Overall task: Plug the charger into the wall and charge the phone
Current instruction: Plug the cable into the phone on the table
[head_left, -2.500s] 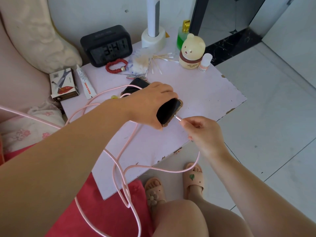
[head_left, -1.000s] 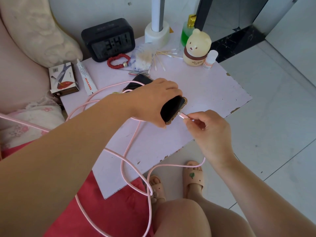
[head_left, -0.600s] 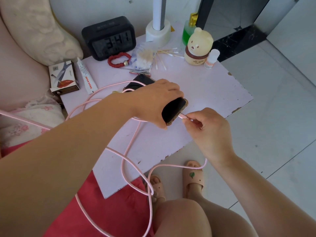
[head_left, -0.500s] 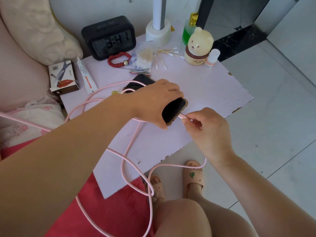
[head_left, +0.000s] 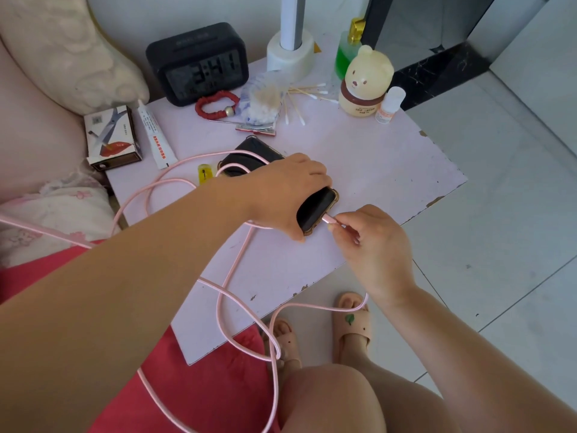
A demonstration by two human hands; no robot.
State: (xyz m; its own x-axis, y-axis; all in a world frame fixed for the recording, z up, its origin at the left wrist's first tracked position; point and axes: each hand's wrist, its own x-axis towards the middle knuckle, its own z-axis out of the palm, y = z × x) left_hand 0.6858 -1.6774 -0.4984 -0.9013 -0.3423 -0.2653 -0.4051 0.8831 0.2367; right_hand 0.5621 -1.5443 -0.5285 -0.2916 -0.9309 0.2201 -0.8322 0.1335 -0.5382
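left hand (head_left: 285, 195) clamped over the phone (head_left: 317, 209), pinning it flat near the tabletop's (head_left: 390, 170) front right edge. right hand (head_left: 371, 242) pinching the pink connector (head_left: 328, 219) at the phone's bottom edge. a couple of seconds ago, still a bare metal tip showing in a gap; now closed up, pink shell against the case. probably seated, though the port itself hidden by the case lip. pink cable (head_left: 224, 292) looping off the tabletop's front edge and away left; wall end out of view, so charging unconfirmed.
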